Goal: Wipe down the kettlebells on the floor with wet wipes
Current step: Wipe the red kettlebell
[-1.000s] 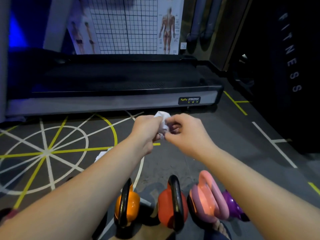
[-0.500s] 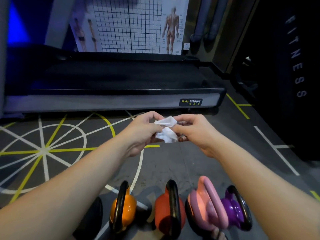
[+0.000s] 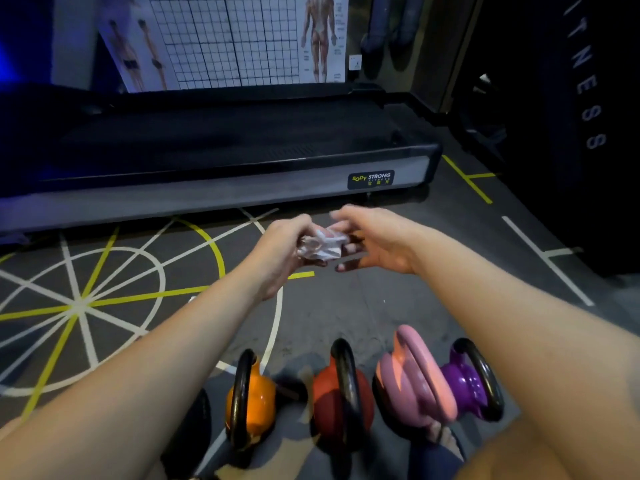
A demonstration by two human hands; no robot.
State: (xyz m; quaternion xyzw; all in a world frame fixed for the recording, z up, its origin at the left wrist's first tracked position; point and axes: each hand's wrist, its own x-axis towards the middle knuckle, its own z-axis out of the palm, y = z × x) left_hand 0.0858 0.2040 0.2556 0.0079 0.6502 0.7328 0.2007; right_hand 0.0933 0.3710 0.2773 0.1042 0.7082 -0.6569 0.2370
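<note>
Holding: left hand point(image 3: 280, 252) has its fingers curled tight round a crumpled white wipe point(image 3: 323, 245), up in the air out front.
Meeting it: right hand point(image 3: 379, 240) is at the wipe's right edge, fingers loosely bent, thumb raised; it is blurred, so I cannot tell if it pinches.
Row below: orange kettlebell point(image 3: 251, 400), red kettlebell point(image 3: 341, 400), pink kettlebell point(image 3: 412, 379) and purple kettlebell point(image 3: 467, 382) stand side by side on the floor point(image 3: 346, 306), between the forearms, apart from the wipe.
Backdrop: treadmill point(image 3: 221, 161) runs across beyond the hands.
</note>
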